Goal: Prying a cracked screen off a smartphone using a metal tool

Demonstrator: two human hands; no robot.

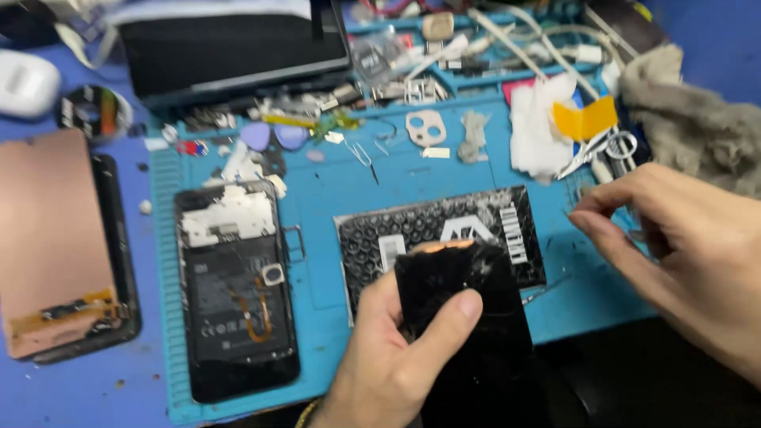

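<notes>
Lighting: bright, even, from overhead; colours saturated on the blue work mat (444, 170). Shadows: soft and short beneath small parts; dense darkness along the lower right edge. Glare: mild sheen on the copper-coloured panel (49, 230) at left and on the opened phone (238, 317). Blur: right hand (682, 246) smeared by motion, fingertips indistinct; left hand (396, 349) and the black piece (464, 317) it holds slightly soft. Focus: clutter along the top edge loses detail. Distortion: slight wide-angle stretch toward the corners.
</notes>
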